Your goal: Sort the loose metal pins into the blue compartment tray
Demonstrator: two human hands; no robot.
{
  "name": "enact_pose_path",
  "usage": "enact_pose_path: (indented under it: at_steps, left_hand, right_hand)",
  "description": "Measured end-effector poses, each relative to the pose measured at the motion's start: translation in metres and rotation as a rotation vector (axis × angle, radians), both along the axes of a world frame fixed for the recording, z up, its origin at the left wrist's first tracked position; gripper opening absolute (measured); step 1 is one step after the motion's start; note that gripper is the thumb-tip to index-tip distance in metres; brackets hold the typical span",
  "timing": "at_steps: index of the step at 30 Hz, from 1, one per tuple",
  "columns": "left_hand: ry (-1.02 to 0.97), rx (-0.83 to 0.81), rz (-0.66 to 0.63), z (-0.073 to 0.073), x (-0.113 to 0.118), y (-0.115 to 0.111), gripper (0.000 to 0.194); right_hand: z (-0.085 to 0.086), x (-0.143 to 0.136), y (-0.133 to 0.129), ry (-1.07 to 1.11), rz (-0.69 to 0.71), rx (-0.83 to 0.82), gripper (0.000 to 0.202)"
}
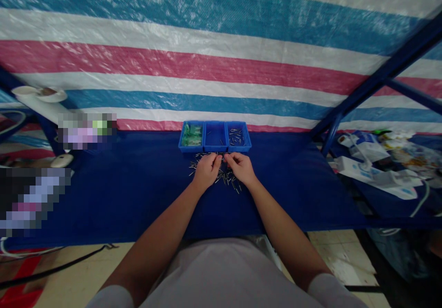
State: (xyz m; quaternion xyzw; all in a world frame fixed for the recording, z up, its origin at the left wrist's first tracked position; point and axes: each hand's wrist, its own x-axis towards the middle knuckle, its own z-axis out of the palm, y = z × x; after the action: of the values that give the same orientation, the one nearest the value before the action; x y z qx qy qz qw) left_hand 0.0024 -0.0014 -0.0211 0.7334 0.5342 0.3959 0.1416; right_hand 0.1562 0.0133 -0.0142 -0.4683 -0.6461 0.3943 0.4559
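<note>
Three blue bins stand side by side at the back of the blue table. The left bin (pixel 192 148) holds green pieces, the middle bin (pixel 215 148) a few small bits, the right bin (pixel 238 148) several thin metal pieces. In front of them lies a loose pile of thin metal pieces (pixel 226 176). My left hand (pixel 207 169) is over the pile's left side, thumb and fingers pinched together. Close by on the right, my right hand (pixel 240 165) is pinched too, fingertips facing the left ones. What either hand holds is too small to name.
A striped plastic sheet (pixel 207 64) hangs behind the blue table (pixel 138 188). White power strips (pixel 380 179) and bags lie at the right, beyond a blue metal frame (pixel 366 84). A white tubular object (pixel 41 103) and blurred-out items are at the left.
</note>
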Motion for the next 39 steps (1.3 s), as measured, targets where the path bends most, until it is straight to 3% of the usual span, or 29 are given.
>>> enact_pose_path:
  at_steps: [39]
  left_hand:
    - [-0.007,0.003,0.0,0.001,0.0007,0.0002,0.032]
  right_hand:
    - [-0.0004,0.0006,0.0003,-0.02,-0.012,0.002,0.038]
